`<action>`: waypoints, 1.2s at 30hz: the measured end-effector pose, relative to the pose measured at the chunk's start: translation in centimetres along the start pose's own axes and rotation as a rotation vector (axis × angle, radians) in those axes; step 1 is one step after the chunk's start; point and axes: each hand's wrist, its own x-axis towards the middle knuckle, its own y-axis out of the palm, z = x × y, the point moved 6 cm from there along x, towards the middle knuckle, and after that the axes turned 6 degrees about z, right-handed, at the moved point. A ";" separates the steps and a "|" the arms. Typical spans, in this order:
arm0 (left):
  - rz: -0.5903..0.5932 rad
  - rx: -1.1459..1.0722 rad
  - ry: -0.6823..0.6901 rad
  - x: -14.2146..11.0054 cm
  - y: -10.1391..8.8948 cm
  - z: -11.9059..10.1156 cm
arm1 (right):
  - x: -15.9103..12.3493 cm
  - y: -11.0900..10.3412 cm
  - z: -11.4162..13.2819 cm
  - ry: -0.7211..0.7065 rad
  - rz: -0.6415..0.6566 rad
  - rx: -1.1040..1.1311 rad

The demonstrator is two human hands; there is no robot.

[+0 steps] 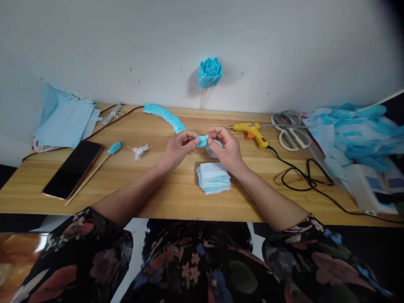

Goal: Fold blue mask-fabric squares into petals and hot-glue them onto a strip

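Observation:
My left hand (179, 147) and my right hand (226, 147) meet above the middle of the wooden table (176, 198). Both pinch a small blue fabric piece (203, 140) between their fingertips. Just below my right hand lies a stack of blue and white fabric squares (213, 177). A curved row of blue pieces (166, 115) lies behind my left hand. A finished blue fabric flower (209, 73) on a stick leans against the wall at the back.
A yellow glue gun (252, 131) with a black cord (303, 179) and white scissors (288, 134) lie to the right. Blue scraps (353, 130) pile at far right. A phone (73, 169), a blue-tipped stick (94, 168), a white scrap (139, 150) and face masks (66, 122) are left.

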 end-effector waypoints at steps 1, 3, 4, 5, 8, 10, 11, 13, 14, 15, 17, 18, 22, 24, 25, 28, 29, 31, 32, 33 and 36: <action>0.029 -0.017 -0.002 0.0 0.2 0.0 | 0.1 -0.1 -0.1 -0.001 -0.005 0.007; 0.082 -0.043 0.000 0.0 0.5 -0.1 | 0.2 -0.2 -0.3 0.000 -0.011 0.024; 0.104 -0.050 0.003 -0.1 0.6 -0.1 | 0.2 -0.2 -0.4 0.003 -0.011 0.034; 0.119 -0.054 0.005 -0.1 0.7 -0.1 | 0.3 -0.3 -0.5 0.005 -0.012 0.045; 0.133 -0.057 -0.008 -0.1 0.8 0.2 | 0.3 -0.4 -0.7 0.011 -0.019 0.067; 0.126 -0.041 -0.029 -0.1 0.7 0.3 | 0.2 -0.4 -0.7 0.009 -0.021 0.062; 0.124 -0.029 -0.041 -0.2 0.7 0.4 | 0.1 -0.3 -0.6 0.008 -0.019 0.055; 0.116 -0.013 -0.058 -0.3 0.8 0.3 | 0.0 -0.2 -0.4 0.003 -0.010 0.039; 0.110 -0.009 -0.065 -0.4 0.8 0.3 | 0.0 -0.1 -0.3 0.000 -0.006 0.032; 0.099 -0.009 -0.068 -0.4 0.8 0.3 | 0.0 0.0 -0.2 -0.004 -0.003 0.025; 0.065 -0.020 -0.068 -0.4 0.8 0.2 | -0.1 0.2 0.0 -0.014 0.004 0.014; 0.046 -0.030 -0.069 -0.4 0.7 0.2 | -0.1 0.3 0.1 -0.018 0.009 0.010; 0.004 -0.110 -0.093 -0.2 0.4 0.7 | -0.2 0.6 0.3 -0.020 0.040 -0.007; -0.001 -0.141 -0.109 0.0 0.2 1.0 | -0.2 0.5 0.3 -0.011 0.068 -0.013; -0.004 -0.148 -0.115 0.0 0.2 1.1 | -0.2 0.4 0.3 -0.005 0.082 -0.012; -0.011 -0.144 -0.122 0.1 0.0 1.2 | 0.0 -0.3 0.4 -0.003 0.105 0.013; -0.009 -0.138 -0.122 0.1 0.0 1.2 | 0.0 -0.6 0.5 -0.007 0.099 0.021; 0.000 -0.125 -0.126 0.1 0.0 1.2 | 0.2 -1.0 0.5 -0.013 0.089 0.026; 0.007 -0.118 -0.129 0.1 0.1 1.2 | 0.2 -1.1 0.4 -0.011 0.093 0.020; 0.012 -0.108 -0.132 0.1 0.1 1.2 | 0.2 -1.1 0.4 -0.005 0.103 0.009; 0.020 -0.066 -0.133 0.0 0.2 1.1 | 0.1 -0.5 0.3 0.014 0.177 -0.043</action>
